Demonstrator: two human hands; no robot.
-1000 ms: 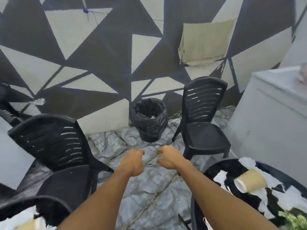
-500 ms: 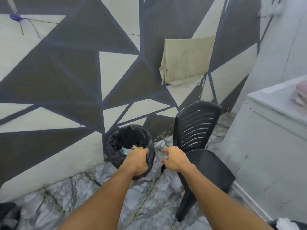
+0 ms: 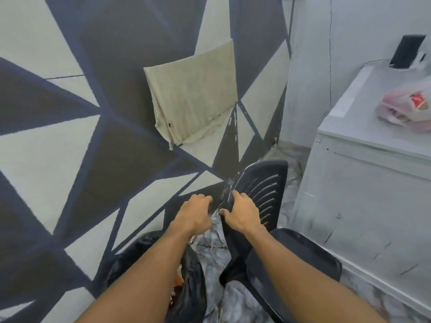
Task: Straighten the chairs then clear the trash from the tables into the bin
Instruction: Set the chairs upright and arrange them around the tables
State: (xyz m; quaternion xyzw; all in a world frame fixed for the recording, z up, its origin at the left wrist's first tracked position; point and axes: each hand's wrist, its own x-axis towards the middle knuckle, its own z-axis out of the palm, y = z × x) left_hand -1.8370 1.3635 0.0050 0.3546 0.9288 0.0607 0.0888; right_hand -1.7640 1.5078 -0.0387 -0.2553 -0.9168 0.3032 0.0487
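**Status.** The right hand [image 3: 242, 212] grips the left edge of the backrest of the black chair [image 3: 264, 194], fingers wrapped over the rim. The left hand [image 3: 194, 213] hangs just beside that edge with its fingers curled. Nothing shows in it, and it does not appear to touch the chair. The bin [image 3: 128, 257], lined with a black bag, stands on the floor below the left forearm, just beside the chair. No tables or their trash are in view.

**Hazards.**
- A one-handed grip at one edge of the backrest is likely to make the chair pivot rather than slide straight. Placing the left hand on the backrest as well would limit this.
- A chair leg swung to the left can strike the bin and tip it. The legs are hidden under the seat and forearms, so their clearance cannot be read.
- A push forward can scrape the backrest against the patterned wall [image 3: 70, 148].
- A swing to the right can knock the seat into the white cabinet [image 3: 363, 201].

**Clearances.** The chair sits in a corner between wall, cabinet and bin, with little open floor [image 3: 215, 245] visible to either side. Judged from this view, the free path is backward, toward the person.
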